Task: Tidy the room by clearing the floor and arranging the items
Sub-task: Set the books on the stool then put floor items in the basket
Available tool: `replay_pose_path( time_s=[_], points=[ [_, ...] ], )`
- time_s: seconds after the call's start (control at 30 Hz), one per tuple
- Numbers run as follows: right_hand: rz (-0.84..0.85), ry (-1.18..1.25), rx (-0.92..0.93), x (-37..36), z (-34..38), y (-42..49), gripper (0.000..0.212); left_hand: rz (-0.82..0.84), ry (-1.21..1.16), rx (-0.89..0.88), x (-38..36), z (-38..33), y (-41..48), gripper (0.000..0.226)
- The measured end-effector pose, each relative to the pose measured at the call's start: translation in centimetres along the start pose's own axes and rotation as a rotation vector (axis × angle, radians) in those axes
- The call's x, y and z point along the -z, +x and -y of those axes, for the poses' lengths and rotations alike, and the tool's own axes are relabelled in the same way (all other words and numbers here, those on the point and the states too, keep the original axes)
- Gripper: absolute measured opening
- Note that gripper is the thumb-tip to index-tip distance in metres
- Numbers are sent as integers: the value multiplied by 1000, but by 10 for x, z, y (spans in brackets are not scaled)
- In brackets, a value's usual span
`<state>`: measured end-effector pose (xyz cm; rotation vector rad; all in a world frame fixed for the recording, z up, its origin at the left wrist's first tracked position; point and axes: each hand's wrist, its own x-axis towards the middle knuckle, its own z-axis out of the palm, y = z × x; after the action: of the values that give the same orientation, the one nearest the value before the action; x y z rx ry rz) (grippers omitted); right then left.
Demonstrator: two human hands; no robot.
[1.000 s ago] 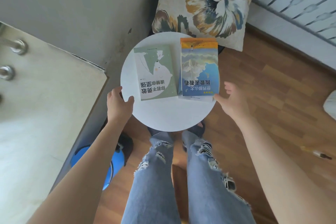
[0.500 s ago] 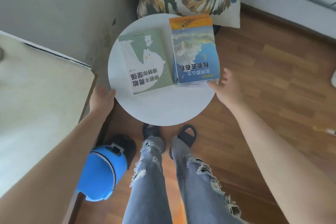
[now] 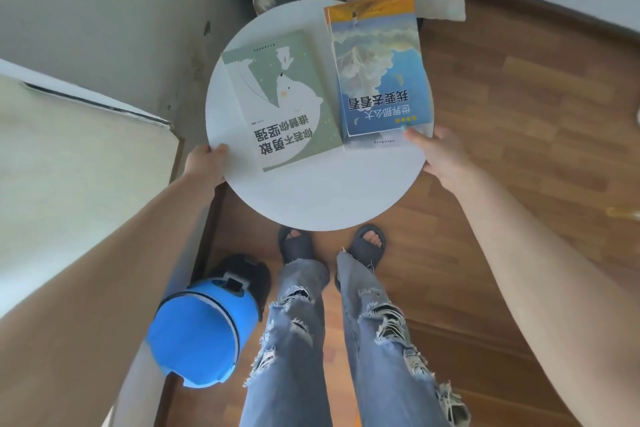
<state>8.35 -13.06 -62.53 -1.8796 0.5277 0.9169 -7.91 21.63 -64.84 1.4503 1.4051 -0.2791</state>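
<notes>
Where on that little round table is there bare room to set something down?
Bare: the near strip of the round table, bordered by the left hand, right hand, green book and blue book. Crowded: the far half, where both books lie.

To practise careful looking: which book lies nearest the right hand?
The blue book, orange-banded; the right hand touches its corner. The green book lies toward the left hand.
</notes>
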Motion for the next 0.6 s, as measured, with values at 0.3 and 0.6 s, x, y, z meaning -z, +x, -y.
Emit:
replay_pose_path(
  time_s=[0.3, 0.6],
  points=[
    [17, 70, -44, -3, -12, -15, 34, 69, 24, -42, 9, 2, 6, 31],
    [40, 75, -78, -13, -39, -37, 54, 68, 69, -18, 27, 20, -5, 34]
  ],
)
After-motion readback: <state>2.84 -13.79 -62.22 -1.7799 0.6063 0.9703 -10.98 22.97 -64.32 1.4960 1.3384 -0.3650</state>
